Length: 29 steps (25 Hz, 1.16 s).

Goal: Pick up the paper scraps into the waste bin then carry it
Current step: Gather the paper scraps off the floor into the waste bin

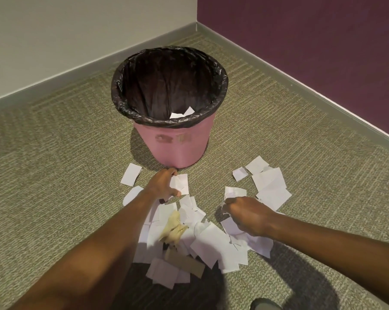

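Left grip (164, 184) pinching a white scrap (180, 183) by the pink waste bin (177, 144), right grip (245, 214) clenched on paper scraps (211, 245) littering the carpet (54, 186); likely to shed loose pieces short of the rim if lifted hastily.

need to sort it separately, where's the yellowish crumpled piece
In the head view the yellowish crumpled piece lies on the white paper scraps low in the centre, between the two forearms, with a brown cardboard strip just below it.
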Motion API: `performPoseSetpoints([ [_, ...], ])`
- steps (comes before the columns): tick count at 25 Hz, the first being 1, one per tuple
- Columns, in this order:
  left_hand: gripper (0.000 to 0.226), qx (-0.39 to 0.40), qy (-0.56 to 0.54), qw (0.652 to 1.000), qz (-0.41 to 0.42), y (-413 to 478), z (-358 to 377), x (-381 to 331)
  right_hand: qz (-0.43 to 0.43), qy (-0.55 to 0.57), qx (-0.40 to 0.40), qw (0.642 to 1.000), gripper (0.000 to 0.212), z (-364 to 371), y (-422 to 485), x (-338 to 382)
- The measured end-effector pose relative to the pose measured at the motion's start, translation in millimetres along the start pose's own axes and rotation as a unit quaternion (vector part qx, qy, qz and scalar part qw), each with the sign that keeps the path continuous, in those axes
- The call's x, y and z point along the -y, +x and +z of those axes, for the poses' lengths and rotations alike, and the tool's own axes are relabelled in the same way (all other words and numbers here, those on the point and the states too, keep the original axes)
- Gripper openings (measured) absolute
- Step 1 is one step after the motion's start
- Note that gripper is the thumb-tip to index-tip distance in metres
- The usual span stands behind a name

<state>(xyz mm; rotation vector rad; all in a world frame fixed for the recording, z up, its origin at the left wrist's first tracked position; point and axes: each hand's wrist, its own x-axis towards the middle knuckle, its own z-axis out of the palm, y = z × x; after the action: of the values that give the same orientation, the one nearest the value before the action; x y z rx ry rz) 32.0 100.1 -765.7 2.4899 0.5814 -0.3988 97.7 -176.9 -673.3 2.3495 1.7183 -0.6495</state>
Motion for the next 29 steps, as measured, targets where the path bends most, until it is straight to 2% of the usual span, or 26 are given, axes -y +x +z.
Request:
performPoseSetpoints([
  [4, 0.067, -0.002, 0.000, 1.000, 0.004, 2, 2, 3, -0.001, 0.015, -0.005, 1.000, 0.037, 0, 4, 1],
  [9, 0.058, -0.068, -0.002, 0.998, -0.002, -5, 11, 1, -0.023, 0.025, -0.029, 0.999, 0.032, -4, 18, 3],
  [12, 0.042, -0.107, -0.037, 0.994, 0.002, -17, 17, -1, -0.039, 0.030, -0.055, 0.997, 0.027, -12, 23, 11],
  [15, 0.042, -0.129, -0.109, 0.985, -0.028, -31, 17, -3, -0.055, 0.086, -0.100, 0.990, 0.026, -40, 27, 18],
  [17, 0.039, -0.101, -0.114, 0.988, -0.037, -38, -5, -9, -0.068, 0.132, -0.157, 0.976, 0.025, -69, 34, 24],
  [19, 0.029, -0.071, -0.112, 0.991, 0.000, -44, -40, -12, -0.079, 0.150, -0.212, 0.962, 0.023, -102, 41, 32],
  [23, 0.020, -0.063, -0.130, 0.989, 0.023, -69, -110, -7, -0.085, 0.191, -0.280, 0.937, 0.015, -177, 39, 48],
  [26, 0.022, -0.034, -0.120, 0.992, 0.018, -85, -137, -12, -0.068, 0.250, -0.373, 0.891, 0.012, -232, 32, 47],
  [29, 0.021, 0.007, -0.125, 0.992, 0.011, -100, -150, -29, -0.033, 0.250, -0.453, 0.855, 0.015, -259, 48, 34],
])
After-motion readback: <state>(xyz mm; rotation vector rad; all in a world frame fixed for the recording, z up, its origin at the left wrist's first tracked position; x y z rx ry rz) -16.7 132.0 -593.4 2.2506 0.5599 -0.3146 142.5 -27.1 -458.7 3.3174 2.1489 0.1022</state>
